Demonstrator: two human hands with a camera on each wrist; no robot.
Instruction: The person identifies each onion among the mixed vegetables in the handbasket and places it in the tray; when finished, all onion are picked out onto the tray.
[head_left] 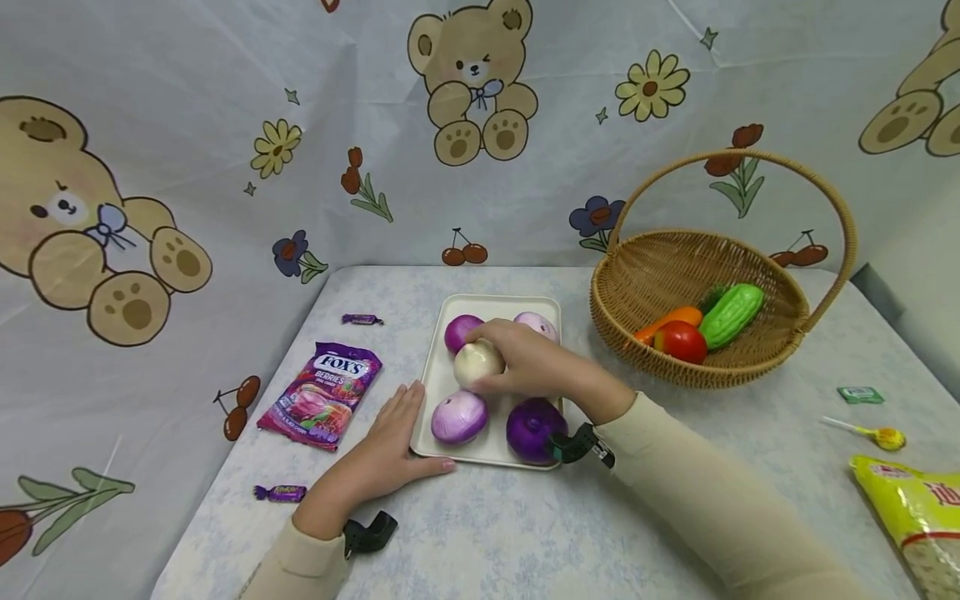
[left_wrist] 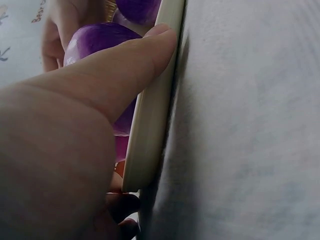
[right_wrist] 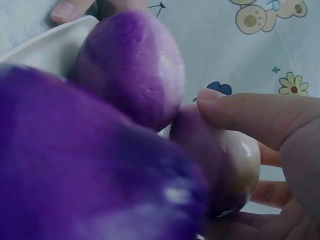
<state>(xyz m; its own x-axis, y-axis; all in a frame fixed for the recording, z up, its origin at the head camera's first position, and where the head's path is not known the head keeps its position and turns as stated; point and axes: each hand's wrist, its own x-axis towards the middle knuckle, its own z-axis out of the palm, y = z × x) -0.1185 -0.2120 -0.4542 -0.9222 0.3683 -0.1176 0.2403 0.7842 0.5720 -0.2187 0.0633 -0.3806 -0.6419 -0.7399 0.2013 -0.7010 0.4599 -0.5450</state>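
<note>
A cream tray (head_left: 487, 451) holds several onions. My right hand (head_left: 528, 358) grips a pale white onion (head_left: 477, 365) over the tray's middle, thumb on the near side. In the right wrist view this onion (right_wrist: 235, 165) shows between thumb and fingers. Around it are a purple onion (head_left: 461, 332) behind, a purple-and-white onion (head_left: 459, 417) in front, a dark purple onion (head_left: 534, 429) below my right wrist, and a pale purple onion (head_left: 537, 323) partly hidden. My left hand (head_left: 386, 450) rests at the tray's near left corner, fingers straight along its side; the thumb (left_wrist: 145, 50) touches the rim.
Right of the tray stands a wicker basket (head_left: 652, 258) with a tomato (head_left: 681, 342), a carrot (head_left: 667, 323) and a green cucumber (head_left: 733, 315). A purple candy bag (head_left: 322, 396) and wrapped candies lie left. A lollipop (head_left: 888, 438) and yellow bag (head_left: 918, 517) lie far right.
</note>
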